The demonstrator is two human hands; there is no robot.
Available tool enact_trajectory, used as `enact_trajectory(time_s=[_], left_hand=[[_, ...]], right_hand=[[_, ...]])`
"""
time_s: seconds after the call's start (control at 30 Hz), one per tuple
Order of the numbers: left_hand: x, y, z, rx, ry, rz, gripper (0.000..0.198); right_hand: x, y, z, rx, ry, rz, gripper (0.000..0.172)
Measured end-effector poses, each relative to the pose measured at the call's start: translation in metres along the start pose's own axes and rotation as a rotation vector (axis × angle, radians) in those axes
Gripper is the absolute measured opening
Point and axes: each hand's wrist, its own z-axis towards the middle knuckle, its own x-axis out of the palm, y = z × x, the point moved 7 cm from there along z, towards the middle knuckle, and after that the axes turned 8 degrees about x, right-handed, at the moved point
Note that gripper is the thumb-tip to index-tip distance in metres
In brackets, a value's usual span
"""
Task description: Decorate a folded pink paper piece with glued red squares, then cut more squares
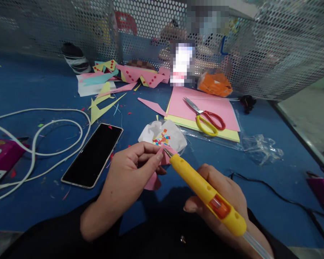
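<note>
My left hand (137,169) pinches a piece of pink paper (167,153) between thumb and fingers, and part of the pink paper hangs below the fingers. In my right hand (226,194) is a yellow hot glue pen (197,180) with an orange insert and a clear stick out of its back end. Its metal tip touches or nearly touches the pink paper; which of the two I cannot tell. Just beyond my left fingers, a crumpled white paper (148,133) holds small coloured paper bits (163,138). My right fingers are partly hidden behind the pen.
Red-and-yellow scissors (205,117) lie on pink and yellow sheets (175,104). A phone (94,154) and a looped white cable (35,144) are at left. Pink and yellow cut paper (140,75) lies along the perforated metal screen (151,21). A black cord (275,189) runs at right.
</note>
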Motion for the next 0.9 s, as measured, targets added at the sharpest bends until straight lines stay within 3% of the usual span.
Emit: enact_trajectory(time_s=[0.53, 0.9], left_hand=[[-0.0003, 0.0035, -0.001, 0.011, -0.002, -0.027, 0.014], [-0.0003, 0.0018, -0.0008, 0.004, -0.013, 0.01, 0.017]], right_hand=[[-0.0012, 0.0029, -0.0011, -0.032, -0.04, -0.097, 0.059], [0.0028, -0.0033, -0.0041, 0.023, 0.005, -0.105, 0.058]])
